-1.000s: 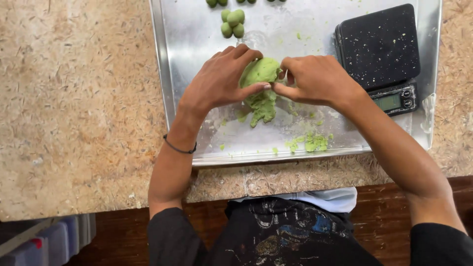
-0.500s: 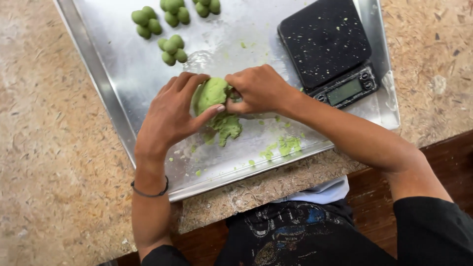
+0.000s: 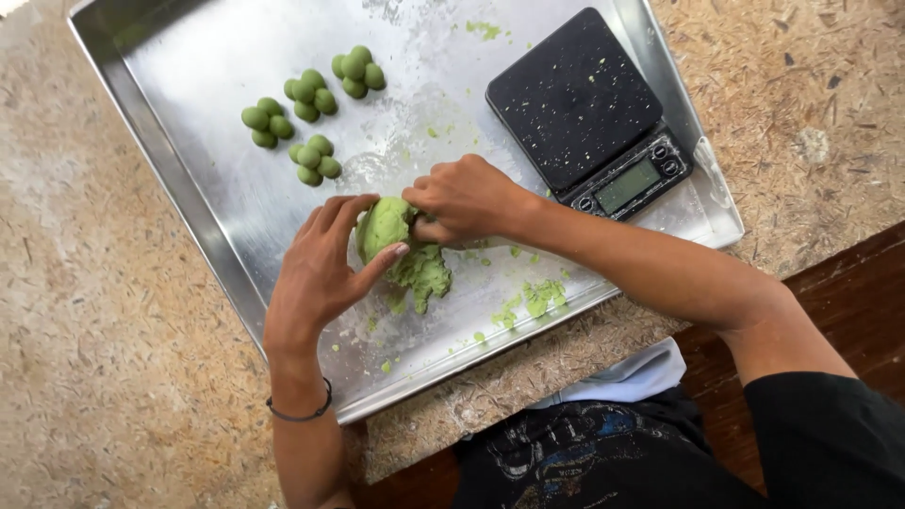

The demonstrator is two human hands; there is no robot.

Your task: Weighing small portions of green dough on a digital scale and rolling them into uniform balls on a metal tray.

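Where the two hands meet over the lower middle of the metal tray (image 3: 203,203), a lump of green dough (image 3: 385,229) sits between them. The left hand (image 3: 320,269) cups the lump from its left side, fingers curved round it and the thumb laid along its lower edge, so this grip is closed loosely on the dough. The right hand (image 3: 467,200) comes in from the other side with its fingers curled and pinching into the lump's right edge; its grip is closed on the dough as well. Just below the pinch a rougher, torn piece of dough (image 3: 424,276) lies on the tray, touching the lump or nearly so. Loose green crumbs (image 3: 539,297) are scattered to the right of it, near the tray's lower rim.

Farther up the tray, well apart from the hands, four clusters of small green dough balls (image 3: 311,94) stand in the upper left part. A black kitchen scale (image 3: 586,111) with a small display rests on the tray's right part, just beyond the right forearm, its top speckled with pale bits. Nothing lies between the hands and the lump. A thin dark band (image 3: 300,413) circles the left wrist. The tray rests on a speckled beige worktop (image 3: 85,358).
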